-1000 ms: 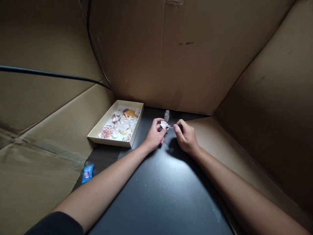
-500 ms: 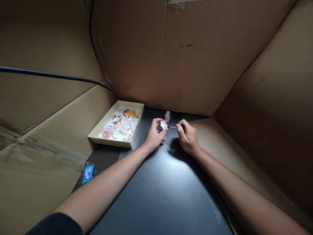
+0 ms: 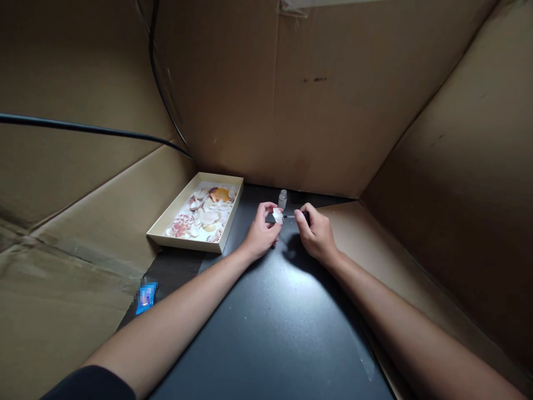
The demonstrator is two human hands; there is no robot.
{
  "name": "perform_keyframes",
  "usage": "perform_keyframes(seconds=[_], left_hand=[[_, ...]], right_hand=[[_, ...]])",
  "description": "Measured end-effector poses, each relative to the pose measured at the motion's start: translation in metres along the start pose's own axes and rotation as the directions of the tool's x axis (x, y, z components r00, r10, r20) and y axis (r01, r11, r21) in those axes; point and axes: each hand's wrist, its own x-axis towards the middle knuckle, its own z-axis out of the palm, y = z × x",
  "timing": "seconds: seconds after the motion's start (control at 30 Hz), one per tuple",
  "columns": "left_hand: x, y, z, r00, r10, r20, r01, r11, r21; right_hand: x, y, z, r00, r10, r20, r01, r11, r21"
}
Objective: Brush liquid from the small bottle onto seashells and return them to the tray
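Note:
My left hand (image 3: 260,232) is closed on a small whitish, fan-shaped seashell (image 3: 277,215), gripped between thumb and fingers above the black table. In my right hand (image 3: 317,230) is a small brush (image 3: 290,216) with a thin pale stem and a dark tip. The tip points left and is at the shell's right edge; I cannot tell whether it touches. My fingers hide most of the brush's handle, of which a dark bit shows. Just behind the shell stands a small clear bottle (image 3: 283,198), upright and with no cap on it.
A shallow cream box (image 3: 189,244) holding several seashells (image 3: 210,216) lies at left. Nearer me is a blue packet (image 3: 147,297) beside my left forearm. Cardboard walls (image 3: 316,128) enclose the black table (image 3: 258,333). A black cable (image 3: 83,126) runs across the left side.
The view has shifted slightly. My right hand has moved a little left, bringing the brush closer to the shell. The shell has turned a little in my left hand.

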Motion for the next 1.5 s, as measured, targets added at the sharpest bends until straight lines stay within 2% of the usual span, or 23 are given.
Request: perform_keyframes(seconds=[0.1,0.17,0.27,0.4,0.47,0.53,0.63,0.7,0.77,0.87,1.03,1.17,1.3,1.5], left_hand=[[-0.0002,0.0005,0.0001,1.000,0.007,0.015,-0.007,1.000,0.003],[-0.0002,0.0008,0.0000,1.000,0.008,0.019,-0.008,1.000,0.002],[-0.0001,0.0007,-0.0003,1.000,-0.004,0.011,0.005,1.000,-0.010],[-0.0001,0.0006,-0.0002,1.000,-0.012,0.003,0.012,0.999,-0.038],[0.0000,0.0007,-0.0001,1.000,-0.018,0.000,0.018,0.999,-0.041],[0.0003,0.0005,0.0001,1.000,-0.028,0.002,0.028,0.999,-0.036],[0.0012,-0.0005,0.0000,0.999,-0.040,0.005,0.040,0.999,-0.023],[0.0017,-0.0015,-0.0001,0.999,-0.046,-0.001,0.046,0.999,-0.015],[0.0021,-0.0024,-0.0002,0.999,-0.050,0.001,0.050,0.999,-0.014],[0.0021,-0.0032,-0.0003,0.999,-0.045,-0.001,0.045,0.999,-0.015],[0.0013,-0.0041,-0.0008,1.000,-0.028,-0.009,0.028,0.999,0.024],[0.0016,-0.0044,-0.0008,1.000,-0.025,-0.004,0.025,0.999,0.021],[0.0020,-0.0035,-0.0002,1.000,-0.030,-0.003,0.030,0.999,0.023],[0.0015,-0.0022,0.0010,0.999,-0.035,0.003,0.035,0.999,0.026]], right_hand=[[-0.0002,-0.0004,-0.0005,0.999,-0.048,0.026,0.047,0.999,0.027],[-0.0003,-0.0008,-0.0007,0.998,-0.036,0.047,0.037,0.999,-0.015],[0.0000,-0.0015,-0.0009,1.000,-0.025,0.010,0.026,0.999,-0.030],[0.0005,-0.0020,-0.0009,0.997,-0.046,0.064,0.049,0.998,-0.043],[0.0007,-0.0016,-0.0012,0.999,-0.022,0.048,0.025,0.997,-0.070],[0.0008,-0.0007,-0.0016,0.999,-0.026,0.028,0.027,0.999,-0.045],[0.0009,0.0010,-0.0018,0.997,-0.024,0.069,0.026,0.999,-0.036],[0.0012,0.0018,-0.0018,0.999,0.010,0.053,-0.006,0.998,-0.058],[0.0015,0.0021,-0.0017,1.000,-0.008,0.008,0.008,1.000,-0.027],[0.0019,0.0016,-0.0016,0.998,-0.056,0.029,0.056,0.998,-0.009],[0.0011,-0.0001,-0.0018,0.999,-0.050,0.016,0.050,0.999,-0.004],[-0.0001,-0.0021,-0.0012,0.993,-0.068,0.100,0.068,0.998,0.000],[-0.0004,-0.0036,-0.0009,0.999,-0.049,0.018,0.050,0.998,-0.046],[-0.0003,-0.0041,-0.0006,0.999,-0.042,0.017,0.043,0.995,-0.092]])
